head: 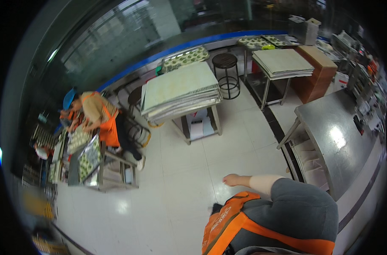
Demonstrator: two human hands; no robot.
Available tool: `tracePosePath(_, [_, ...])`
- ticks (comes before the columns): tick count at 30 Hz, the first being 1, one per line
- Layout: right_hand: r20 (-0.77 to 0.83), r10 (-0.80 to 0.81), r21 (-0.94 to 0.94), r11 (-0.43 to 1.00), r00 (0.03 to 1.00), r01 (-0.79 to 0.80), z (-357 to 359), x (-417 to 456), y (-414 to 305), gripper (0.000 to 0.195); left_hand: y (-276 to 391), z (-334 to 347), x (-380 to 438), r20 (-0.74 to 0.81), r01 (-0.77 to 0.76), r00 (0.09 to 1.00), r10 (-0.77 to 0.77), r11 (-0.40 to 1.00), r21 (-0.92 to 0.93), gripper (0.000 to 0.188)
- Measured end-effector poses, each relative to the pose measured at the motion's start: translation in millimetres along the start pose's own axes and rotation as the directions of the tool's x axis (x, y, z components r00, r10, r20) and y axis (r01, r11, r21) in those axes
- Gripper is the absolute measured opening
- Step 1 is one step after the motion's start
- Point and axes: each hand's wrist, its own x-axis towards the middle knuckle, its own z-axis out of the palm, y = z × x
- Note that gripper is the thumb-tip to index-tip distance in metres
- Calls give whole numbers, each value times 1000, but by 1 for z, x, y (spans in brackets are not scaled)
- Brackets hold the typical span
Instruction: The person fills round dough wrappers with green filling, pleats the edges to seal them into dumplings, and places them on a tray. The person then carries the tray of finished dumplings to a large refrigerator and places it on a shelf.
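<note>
My right hand [231, 180] hangs in front of my body over the pale tiled floor, near the orange apron [223, 223] I wear. Its fingers look curled, but blur hides whether they are closed or hold something small. It touches no furniture. My left hand is out of view. Before me stands a metal-framed table bearing a thick stack of pale sheets [183, 84]. To the right is a bare-topped steel table [333, 127].
At the left, a person in an orange apron [109, 127] bends over trays of pale, round pieces; other people are partly visible beyond. Round stools [224, 60] stand near the back wall. Another sheet stack [282, 62] sits beside a brown cabinet [314, 73] at the back right.
</note>
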Motion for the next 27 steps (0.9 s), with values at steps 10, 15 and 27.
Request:
tracePosePath(10, [49, 738, 737, 428, 673, -523, -2, 30, 106, 21, 493, 118, 198, 202, -418, 900, 386, 896, 149, 43])
tracePosePath(15, [239, 784, 835, 136, 574, -533, -41, 174, 59, 23, 622, 283, 208, 492, -535, 771, 405, 831, 153, 44])
tracePosePath(27, [102, 537, 993, -2, 837, -119, -208, 538, -37, 24, 864, 414, 365, 517, -342, 852, 86, 839, 423, 40])
